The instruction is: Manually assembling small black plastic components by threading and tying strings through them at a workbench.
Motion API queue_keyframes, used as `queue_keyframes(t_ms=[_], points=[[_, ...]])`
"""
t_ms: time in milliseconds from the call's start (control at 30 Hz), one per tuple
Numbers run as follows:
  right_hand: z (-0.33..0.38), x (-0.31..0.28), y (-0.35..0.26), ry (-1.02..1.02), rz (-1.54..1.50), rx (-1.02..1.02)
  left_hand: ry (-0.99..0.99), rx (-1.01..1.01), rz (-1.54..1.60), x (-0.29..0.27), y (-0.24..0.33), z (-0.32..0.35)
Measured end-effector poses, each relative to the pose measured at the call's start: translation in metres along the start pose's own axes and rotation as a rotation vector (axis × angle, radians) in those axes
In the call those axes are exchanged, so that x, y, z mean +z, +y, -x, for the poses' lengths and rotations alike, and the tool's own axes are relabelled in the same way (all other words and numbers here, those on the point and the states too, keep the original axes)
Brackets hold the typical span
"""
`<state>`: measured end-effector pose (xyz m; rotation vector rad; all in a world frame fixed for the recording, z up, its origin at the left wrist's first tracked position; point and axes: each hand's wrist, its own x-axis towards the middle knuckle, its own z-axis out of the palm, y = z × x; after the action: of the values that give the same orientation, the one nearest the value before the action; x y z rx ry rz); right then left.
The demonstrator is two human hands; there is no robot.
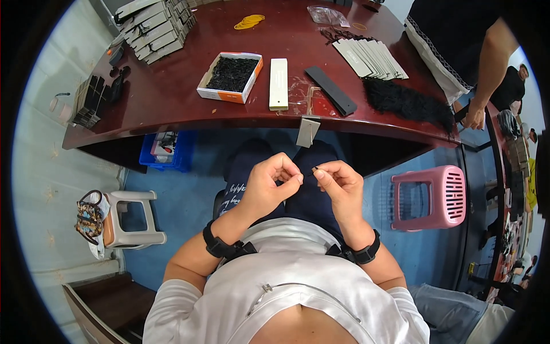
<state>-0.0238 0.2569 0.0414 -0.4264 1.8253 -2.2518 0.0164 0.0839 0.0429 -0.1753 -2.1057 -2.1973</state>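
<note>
Fingertips of the left hand (269, 183) and right hand (341, 182) pinch a thin black string (313, 169) stretched between them over the lap. Just beyond the knuckles a pale rectangular tag (307, 132) hangs off the curved glossy table edge (229, 123). Farther ahead sits an orange-and-white box (213, 92) of black strings beside a long cream card (278, 83).

A dark red curved desk (172, 109) is spread across twelve o'clock above a blue floor (183, 200). A pink stool (432, 198) is seen at three o'clock, a white stool (132, 221) at nine.
</note>
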Motion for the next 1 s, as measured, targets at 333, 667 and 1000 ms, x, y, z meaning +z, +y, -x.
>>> queue_keyframes(t_ms=[333, 667, 1000], points=[[0.0010, 0.0016, 0.0004, -0.051, -0.022, 0.038, 0.093, 0.078, -0.114, 0.0012, -0.0003, -0.0019], [-0.0003, 0.0033, 0.0027, -0.070, -0.015, 0.070, 0.173, 0.189, -0.254, 0.0052, 0.0033, -0.0030], [-0.0005, 0.0046, 0.0030, -0.063, -0.035, 0.059, 0.182, 0.266, -0.360, 0.0060, 0.0051, -0.0028]])
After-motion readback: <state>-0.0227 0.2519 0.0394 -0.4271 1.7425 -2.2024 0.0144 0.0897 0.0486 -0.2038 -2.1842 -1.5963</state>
